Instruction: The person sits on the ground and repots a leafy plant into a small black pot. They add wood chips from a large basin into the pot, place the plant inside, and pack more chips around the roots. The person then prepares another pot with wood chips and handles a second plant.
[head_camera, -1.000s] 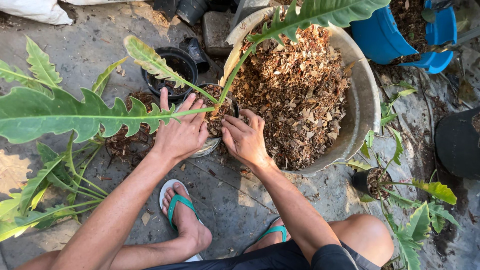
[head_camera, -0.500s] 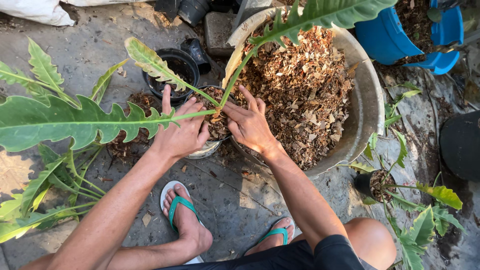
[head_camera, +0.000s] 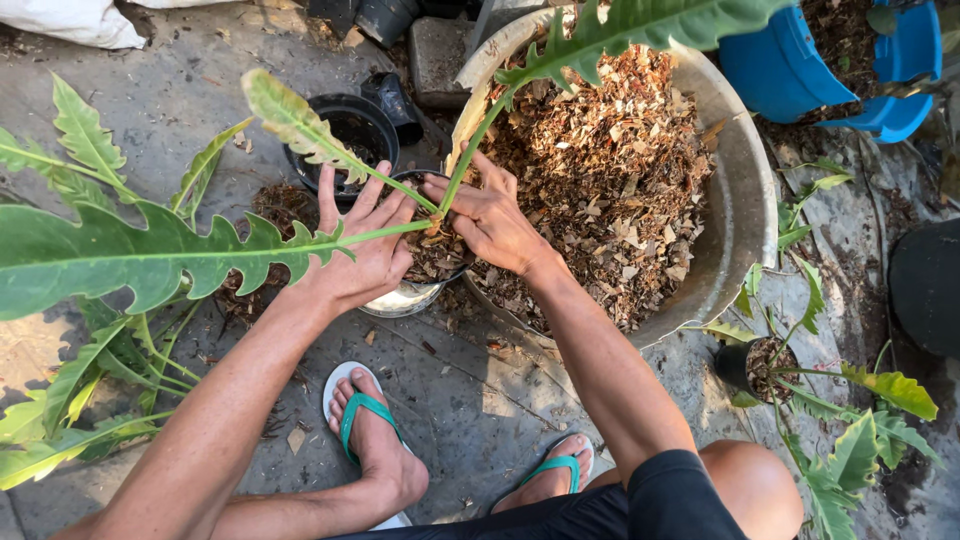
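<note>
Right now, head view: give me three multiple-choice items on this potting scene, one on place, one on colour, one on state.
1. Where is the big grey basin of brown dry-leaf mulch?
A. right of the small pot
B. on the person's lap
C. behind the person

2. What colour are the sandal straps?
A. red
B. teal green
C. yellow

3. What is the right hand doing?
A. hanging free
B. holding a trowel
C. pressing mulch in the small pot

A: the basin fills the upper right.
B: the straps are teal on both feet.
C: its fingers rest on the pot's mulch, opposite the left hand.
</note>
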